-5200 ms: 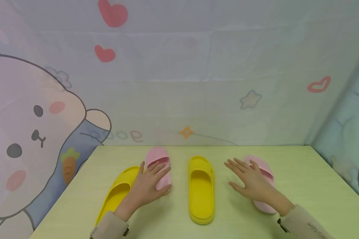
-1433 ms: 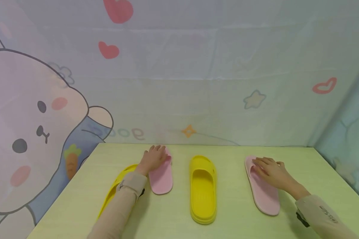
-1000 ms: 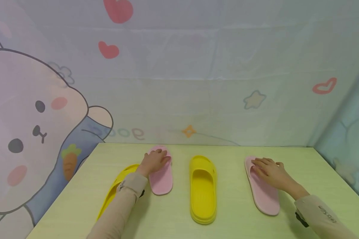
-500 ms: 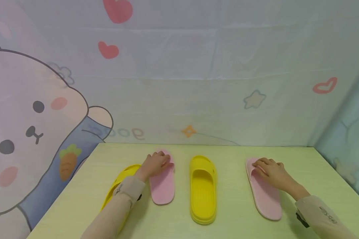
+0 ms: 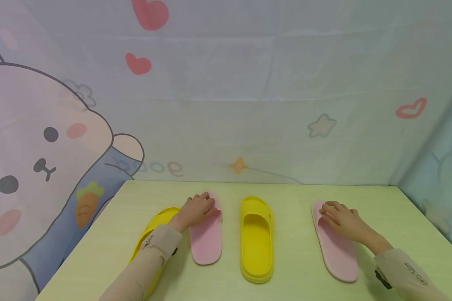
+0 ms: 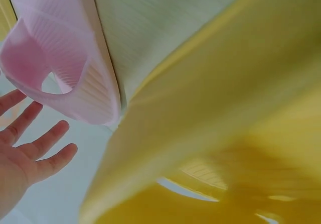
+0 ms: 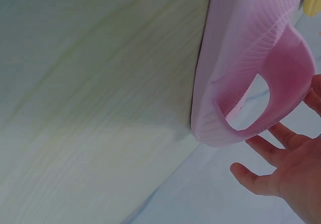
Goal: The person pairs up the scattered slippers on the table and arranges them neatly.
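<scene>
My left hand (image 5: 196, 210) pinches the strap of a pink slipper (image 5: 206, 244), toe pointing away from me. In the left wrist view the fingers (image 6: 47, 141) spread out, the upper ones at the strap's edge. My right hand (image 5: 344, 222) pinches the strap of the other pink slipper (image 5: 339, 257), which lies at the right, slightly angled. Its fingers (image 7: 271, 151) reach the front of that strap in the right wrist view. Both thumbs are hidden in the wrist views. A yellow slipper (image 5: 257, 246) lies between the pink ones.
Another yellow slipper (image 5: 162, 216) lies at the left, partly under my left sleeve; it fills much of the left wrist view. The pale table (image 5: 294, 251) ends at a printed cloth backdrop (image 5: 218, 125) behind, with a second cloth (image 5: 444, 167) at the right.
From above the slippers, both hands have come down to the pink straps. Both pink slippers have slid toward me, the left one farther. The yellow slippers have stayed in place.
</scene>
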`<action>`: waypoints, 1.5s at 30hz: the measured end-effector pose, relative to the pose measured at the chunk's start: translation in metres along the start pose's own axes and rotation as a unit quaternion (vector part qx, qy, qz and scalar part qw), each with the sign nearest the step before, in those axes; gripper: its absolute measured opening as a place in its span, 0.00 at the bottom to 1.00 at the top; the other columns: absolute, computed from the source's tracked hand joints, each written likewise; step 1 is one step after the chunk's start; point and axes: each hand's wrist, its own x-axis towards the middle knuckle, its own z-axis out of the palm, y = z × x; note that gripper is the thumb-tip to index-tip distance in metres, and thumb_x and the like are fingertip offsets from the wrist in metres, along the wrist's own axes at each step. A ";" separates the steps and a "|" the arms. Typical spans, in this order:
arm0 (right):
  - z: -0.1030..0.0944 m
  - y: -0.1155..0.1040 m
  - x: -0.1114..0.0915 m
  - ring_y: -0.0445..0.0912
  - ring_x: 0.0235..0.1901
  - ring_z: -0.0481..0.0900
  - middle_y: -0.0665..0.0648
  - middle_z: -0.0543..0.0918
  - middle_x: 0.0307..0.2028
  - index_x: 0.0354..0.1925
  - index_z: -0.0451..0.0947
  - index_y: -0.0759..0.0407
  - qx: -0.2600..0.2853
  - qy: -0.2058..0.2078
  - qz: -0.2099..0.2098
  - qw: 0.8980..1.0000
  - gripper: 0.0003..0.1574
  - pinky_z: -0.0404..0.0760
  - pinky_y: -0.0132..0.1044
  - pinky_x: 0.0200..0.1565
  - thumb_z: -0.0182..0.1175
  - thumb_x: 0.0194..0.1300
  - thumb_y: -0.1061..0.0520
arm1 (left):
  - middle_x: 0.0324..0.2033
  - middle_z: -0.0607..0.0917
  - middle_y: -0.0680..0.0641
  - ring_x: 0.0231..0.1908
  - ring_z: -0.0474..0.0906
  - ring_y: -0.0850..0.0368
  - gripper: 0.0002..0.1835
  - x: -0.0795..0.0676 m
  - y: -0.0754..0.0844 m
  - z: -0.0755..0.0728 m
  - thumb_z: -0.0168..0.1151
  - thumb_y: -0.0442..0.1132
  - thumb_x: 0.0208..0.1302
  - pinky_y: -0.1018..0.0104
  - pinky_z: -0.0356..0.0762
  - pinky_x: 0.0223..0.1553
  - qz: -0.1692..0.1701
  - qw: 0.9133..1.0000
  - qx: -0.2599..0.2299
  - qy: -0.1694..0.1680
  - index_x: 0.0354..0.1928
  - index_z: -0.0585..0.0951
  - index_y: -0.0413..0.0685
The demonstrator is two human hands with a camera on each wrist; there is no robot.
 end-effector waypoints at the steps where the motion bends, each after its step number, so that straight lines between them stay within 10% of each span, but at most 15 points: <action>1: 0.000 0.001 0.000 0.60 0.45 0.73 0.63 0.73 0.48 0.38 0.70 0.51 0.003 -0.004 0.001 1.000 0.04 0.65 0.61 0.37 0.52 0.63 0.56 | 0.38 0.75 0.44 0.30 0.72 0.47 0.10 0.000 0.000 0.000 0.50 0.46 0.64 0.54 0.69 0.31 0.000 1.000 -0.002 -0.001 0.28 0.71 0.50; 13: -0.002 0.002 -0.005 0.63 0.48 0.71 0.62 0.76 0.48 0.43 0.67 0.50 0.012 -0.020 -0.004 1.000 0.09 0.65 0.61 0.37 0.51 0.64 0.53 | 0.27 0.71 0.47 0.30 0.70 0.49 0.10 0.001 0.002 -0.003 0.50 0.49 0.64 0.38 0.66 0.40 -0.036 0.996 -0.055 -0.053 0.37 0.69 0.51; 22: -0.003 0.005 -0.009 0.64 0.47 0.71 0.63 0.74 0.49 0.45 0.65 0.50 0.004 -0.025 -0.004 1.000 0.10 0.65 0.61 0.36 0.49 0.65 0.52 | 0.41 0.76 0.43 0.35 0.70 0.46 0.20 -0.002 0.003 -0.006 0.50 0.55 0.62 0.37 0.64 0.44 -0.039 0.994 -0.064 -0.075 0.52 0.70 0.53; 31: -0.005 0.000 -0.014 0.64 0.46 0.71 0.63 0.74 0.49 0.45 0.65 0.50 0.006 -0.029 0.006 1.000 0.10 0.64 0.60 0.38 0.48 0.66 0.51 | 0.29 0.74 0.47 0.26 0.66 0.54 0.13 -0.004 0.006 -0.006 0.53 0.50 0.61 0.62 0.57 0.27 0.015 0.997 -0.048 -0.063 0.43 0.71 0.53; 45: -0.006 -0.003 -0.023 0.59 0.47 0.71 0.59 0.74 0.48 0.45 0.68 0.48 -0.016 -0.012 -0.017 1.000 0.10 0.65 0.58 0.38 0.49 0.65 0.51 | 0.26 0.73 0.47 0.22 0.65 0.54 0.13 -0.009 0.019 -0.017 0.53 0.53 0.60 0.60 0.65 0.26 0.080 0.994 0.073 0.018 0.42 0.71 0.57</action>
